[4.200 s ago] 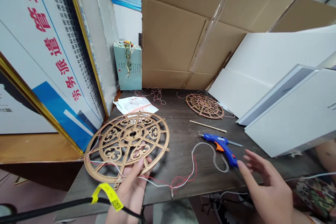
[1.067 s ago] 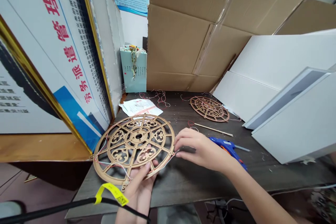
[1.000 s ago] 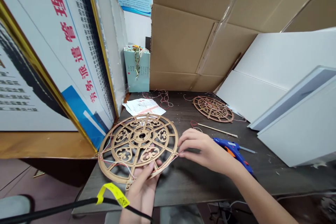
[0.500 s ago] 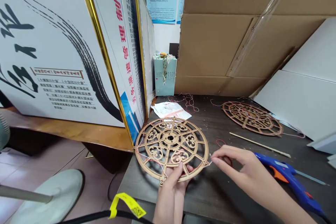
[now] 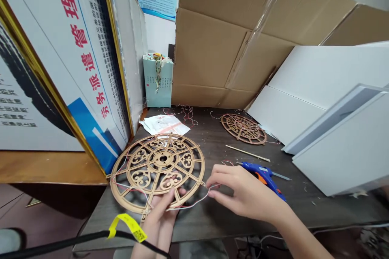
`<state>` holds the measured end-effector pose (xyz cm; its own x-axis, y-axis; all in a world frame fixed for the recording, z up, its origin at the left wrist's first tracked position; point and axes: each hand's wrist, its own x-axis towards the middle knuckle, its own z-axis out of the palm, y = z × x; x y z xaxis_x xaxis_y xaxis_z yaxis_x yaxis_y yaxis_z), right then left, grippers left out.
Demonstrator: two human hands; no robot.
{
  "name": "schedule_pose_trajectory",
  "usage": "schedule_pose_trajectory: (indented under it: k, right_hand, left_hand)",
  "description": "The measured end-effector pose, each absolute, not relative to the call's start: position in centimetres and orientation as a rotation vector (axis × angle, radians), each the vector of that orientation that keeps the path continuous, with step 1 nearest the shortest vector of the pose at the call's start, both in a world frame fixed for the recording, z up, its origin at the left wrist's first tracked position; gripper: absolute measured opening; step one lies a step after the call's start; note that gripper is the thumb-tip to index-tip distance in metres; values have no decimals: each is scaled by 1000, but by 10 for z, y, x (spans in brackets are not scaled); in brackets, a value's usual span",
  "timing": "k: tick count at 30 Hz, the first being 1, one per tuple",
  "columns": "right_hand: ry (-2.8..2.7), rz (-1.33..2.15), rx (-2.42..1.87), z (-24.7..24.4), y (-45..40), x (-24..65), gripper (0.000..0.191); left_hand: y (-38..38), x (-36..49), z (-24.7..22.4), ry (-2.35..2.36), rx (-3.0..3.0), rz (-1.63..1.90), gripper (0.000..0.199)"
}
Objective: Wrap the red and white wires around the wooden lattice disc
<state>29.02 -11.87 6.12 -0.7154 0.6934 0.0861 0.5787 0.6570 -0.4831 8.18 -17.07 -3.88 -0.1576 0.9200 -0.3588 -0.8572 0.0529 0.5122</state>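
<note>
A round openwork wooden disc with scroll cutouts is held tilted above the table's near side. My left hand grips its near edge, thumb on top and fingers underneath, partly visible through the cutouts. Red and white thin string runs along the disc's left side and sags beyond its near right rim. My right hand is closed in a pinch on this string, just right of a small tab on the rim. The fingertips partly hide the string there.
On the dark table lie a second wooden disc, a thin stick and a blue glue gun. White paper and a pale green box stand behind. Cardboard and white panels border the table.
The view has swung right, so the scene sits farther left. The string held by my right hand now sags in a longer curve along the near rim. My left hand keeps its hold.
</note>
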Motion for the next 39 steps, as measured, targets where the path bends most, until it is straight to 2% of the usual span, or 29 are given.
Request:
schedule_pose_trajectory:
  k: [12,17,21,23,27,30,35,39]
  right_hand:
    - [-2645,782,-909,77,-93,286,14]
    - [-2993,821,-886,103,-67,271,10]
    - [-3247,968,-965,123,-50,246,11]
    - [-3337,1047,-991,128,-45,234,12]
    - [-3432,1036,-1097,132,-39,214,23]
    - [-3485,1023,-1206,133,-36,203,26]
    - [-3511,1115,-1247,128,-27,187,22]
    - [-3482,1188,-1203,114,-15,178,23]
  left_hand:
    - [-174,81,-24,757,125,1562,28]
    - [-175,83,-24,762,81,1601,49]
    - [-174,82,-28,783,105,1592,57]
    - [-173,82,-29,777,105,1574,53]
    - [-171,82,-25,754,109,1564,30]
    - [-175,82,-17,761,98,1580,38]
    - [-183,85,-12,865,197,1563,66]
    - [-181,87,-23,895,289,1585,64]
